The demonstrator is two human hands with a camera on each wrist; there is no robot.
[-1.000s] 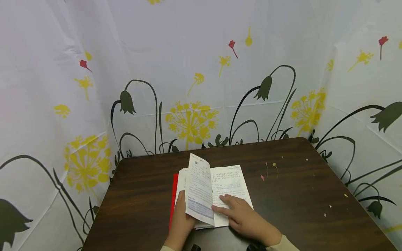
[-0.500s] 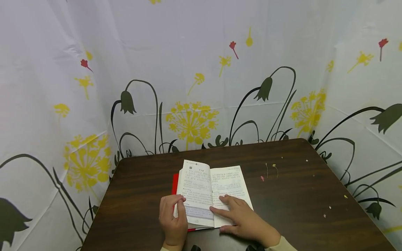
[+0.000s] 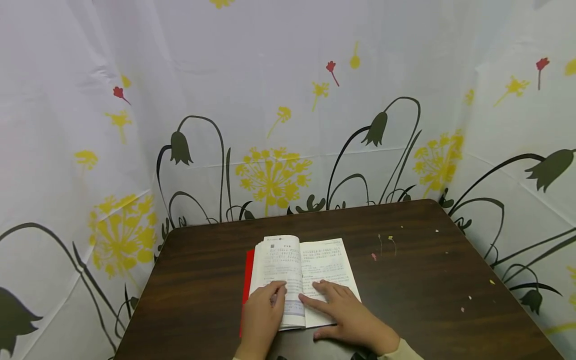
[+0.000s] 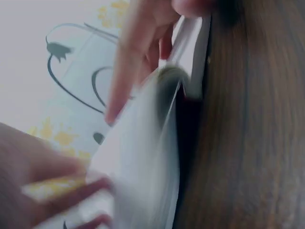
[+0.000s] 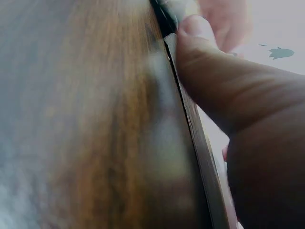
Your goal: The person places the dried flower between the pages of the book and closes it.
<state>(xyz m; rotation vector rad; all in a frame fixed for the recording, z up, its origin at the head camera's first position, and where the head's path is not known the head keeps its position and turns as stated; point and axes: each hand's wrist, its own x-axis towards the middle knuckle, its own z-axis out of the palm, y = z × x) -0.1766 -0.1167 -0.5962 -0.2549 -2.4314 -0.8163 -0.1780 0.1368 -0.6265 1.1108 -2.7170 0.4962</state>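
Observation:
An open book (image 3: 326,255) with printed pages and a red cover (image 3: 248,272) lies on the dark wood table. My left hand (image 3: 264,315) rests on the lower part of the left page, its fingers loosely bent. In the left wrist view, blurred fingers of that left hand (image 4: 52,186) touch the page surface. My right hand (image 3: 346,315) lies spread over the lower right page, index finger reaching toward the spine. Its thumb (image 5: 209,71) sits by the book's near edge in the right wrist view. Both hands hide the lower text.
The brown table (image 3: 427,280) extends to both sides of the book. A white curtain (image 3: 288,75) with yellow and green flower prints hangs behind its far edge. Small pale and pink flower-like bits (image 3: 374,256) mark the table's right side.
The raised left leaf has come down flat onto the left side. My left hand has moved from beneath that leaf, round its outer edge, onto the page. The right hand has barely moved.

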